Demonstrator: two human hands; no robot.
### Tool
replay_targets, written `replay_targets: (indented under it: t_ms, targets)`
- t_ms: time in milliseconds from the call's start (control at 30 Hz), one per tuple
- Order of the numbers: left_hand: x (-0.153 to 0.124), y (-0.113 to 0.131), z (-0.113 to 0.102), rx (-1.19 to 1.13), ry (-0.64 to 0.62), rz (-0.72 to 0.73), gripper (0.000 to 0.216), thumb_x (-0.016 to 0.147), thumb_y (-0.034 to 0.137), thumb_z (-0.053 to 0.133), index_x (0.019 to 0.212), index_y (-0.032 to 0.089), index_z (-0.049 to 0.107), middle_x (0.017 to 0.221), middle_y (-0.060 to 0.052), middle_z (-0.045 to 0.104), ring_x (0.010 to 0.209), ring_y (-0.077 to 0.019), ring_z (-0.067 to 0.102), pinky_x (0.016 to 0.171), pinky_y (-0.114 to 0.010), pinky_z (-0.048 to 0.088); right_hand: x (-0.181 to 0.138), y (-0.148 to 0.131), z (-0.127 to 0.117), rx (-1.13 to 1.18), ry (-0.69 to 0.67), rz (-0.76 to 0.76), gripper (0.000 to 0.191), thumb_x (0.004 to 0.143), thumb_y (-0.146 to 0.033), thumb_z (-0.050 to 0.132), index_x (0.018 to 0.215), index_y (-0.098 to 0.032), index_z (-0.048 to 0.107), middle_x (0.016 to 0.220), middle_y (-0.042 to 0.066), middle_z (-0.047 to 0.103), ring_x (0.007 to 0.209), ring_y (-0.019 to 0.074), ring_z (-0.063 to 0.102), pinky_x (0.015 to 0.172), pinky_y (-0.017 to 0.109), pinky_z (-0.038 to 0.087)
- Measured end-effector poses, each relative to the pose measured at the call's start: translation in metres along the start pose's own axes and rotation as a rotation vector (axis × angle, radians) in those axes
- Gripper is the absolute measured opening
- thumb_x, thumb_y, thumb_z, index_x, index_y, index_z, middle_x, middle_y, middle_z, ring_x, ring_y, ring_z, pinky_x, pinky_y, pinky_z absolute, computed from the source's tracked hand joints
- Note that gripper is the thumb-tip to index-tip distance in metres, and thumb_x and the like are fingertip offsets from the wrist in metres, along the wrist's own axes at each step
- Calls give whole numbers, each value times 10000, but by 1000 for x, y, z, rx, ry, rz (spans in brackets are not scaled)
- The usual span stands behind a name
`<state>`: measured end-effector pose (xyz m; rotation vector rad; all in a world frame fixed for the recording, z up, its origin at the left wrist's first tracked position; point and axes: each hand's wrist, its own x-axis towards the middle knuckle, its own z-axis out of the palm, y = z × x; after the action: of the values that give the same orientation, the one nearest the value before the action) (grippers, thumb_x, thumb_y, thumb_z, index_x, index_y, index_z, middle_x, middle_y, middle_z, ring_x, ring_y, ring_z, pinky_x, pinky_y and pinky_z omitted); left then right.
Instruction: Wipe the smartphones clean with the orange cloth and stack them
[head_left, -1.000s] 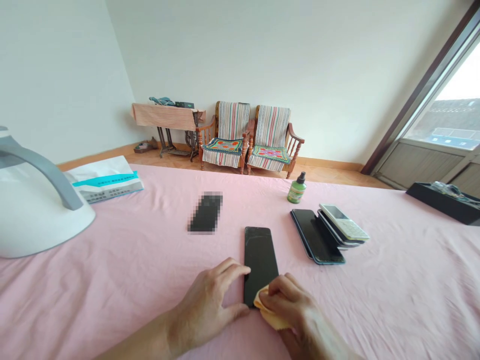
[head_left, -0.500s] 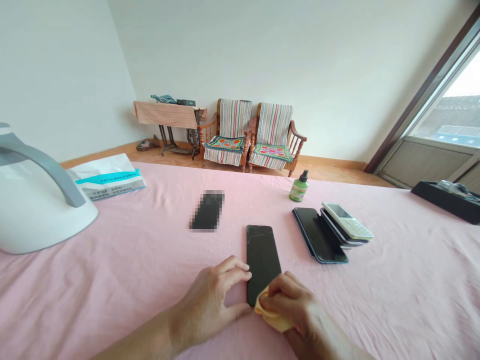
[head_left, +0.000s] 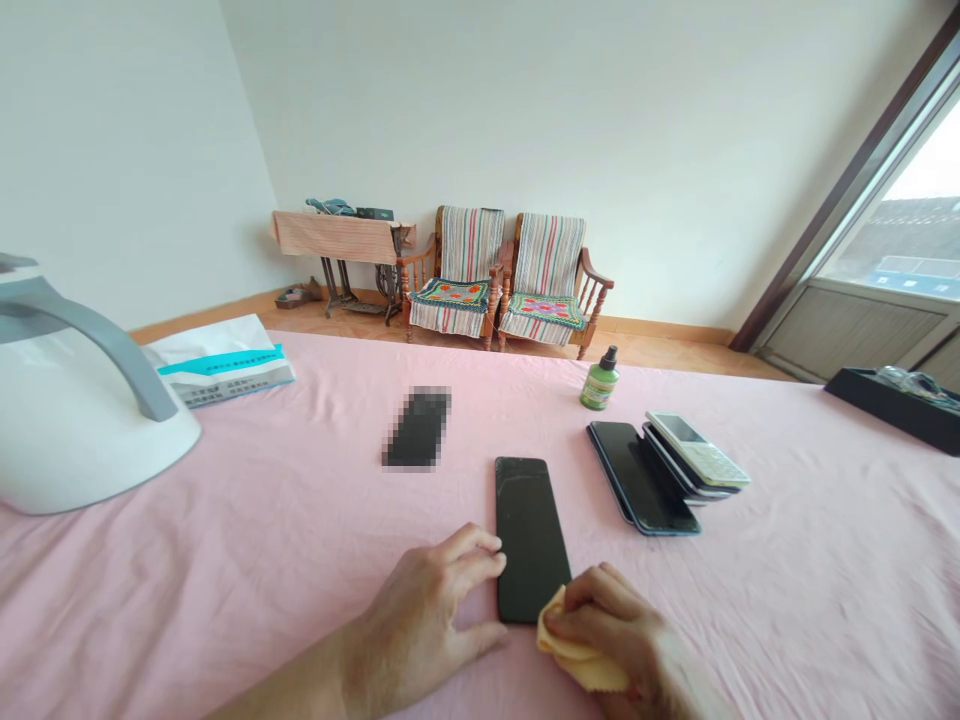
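Observation:
A black smartphone (head_left: pixel 529 535) lies screen up on the pink tablecloth, with a crack-like mark near its top edge. My left hand (head_left: pixel 427 605) rests along its left side, fingers stretched and fingertips touching the edge, thumb near the lower left corner. Bunched in my right hand (head_left: pixel 619 625) is a yellow cloth (head_left: pixel 574 655), pressed at the phone's lower right corner. Right of this phone lies another dark smartphone (head_left: pixel 637 475), beside a stack topped by a white keypad phone (head_left: pixel 696 448). A pixelated dark flat object (head_left: pixel 417 428) lies farther back on the left.
A white kettle (head_left: pixel 82 420) with a grey handle stands at the left, before a white and blue packet (head_left: pixel 225 365). A green spray bottle (head_left: pixel 599 382) is near the far edge. At the far right sits a black box (head_left: pixel 885 408) holding clear-looking items.
My right hand and the yellow cloth have moved right and slightly down, from over the phone's bottom end to its lower right corner. The left hand stays at the phone's left edge.

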<state>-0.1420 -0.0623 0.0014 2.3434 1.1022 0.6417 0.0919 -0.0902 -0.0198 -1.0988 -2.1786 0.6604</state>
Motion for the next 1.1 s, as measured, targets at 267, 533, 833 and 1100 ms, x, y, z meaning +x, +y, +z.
replay_targets:
  t_ms: [267, 533, 833, 1100]
  targets:
    - [-1, 9, 3, 81, -33, -15, 373, 748, 138, 741, 1085, 210, 598, 1097, -27, 611, 958, -223, 631, 846, -366, 532, 35, -11, 3, -33, 75, 27, 330, 782, 38, 484, 878, -198, 693, 842, 48, 577, 793, 167, 565, 656, 266, 462]
    - [2, 13, -1, 78, -73, -48, 306, 756, 164, 745, 1035, 209, 628, 1059, -22, 628, 961, -223, 630, 846, -340, 530, 82, 0, 8, -186, 88, 17, 328, 804, 57, 437, 820, -173, 670, 850, 48, 549, 821, 175, 513, 702, 285, 450]
    - [3, 15, -1, 51, -89, -56, 377, 733, 98, 738, 1075, 211, 627, 1080, -28, 628, 966, -226, 639, 861, -342, 532, 66, -5, 14, -174, 47, 54, 293, 791, 42, 470, 798, -177, 665, 818, 51, 538, 793, 192, 500, 677, 301, 435]
    - [2, 12, -2, 44, -75, -41, 332, 743, 107, 729, 1044, 208, 632, 1053, -29, 630, 958, -222, 633, 855, -334, 534, 69, -4, 15, -200, 68, 40, 323, 765, 56, 465, 854, -177, 671, 839, 57, 549, 808, 200, 505, 702, 318, 442]
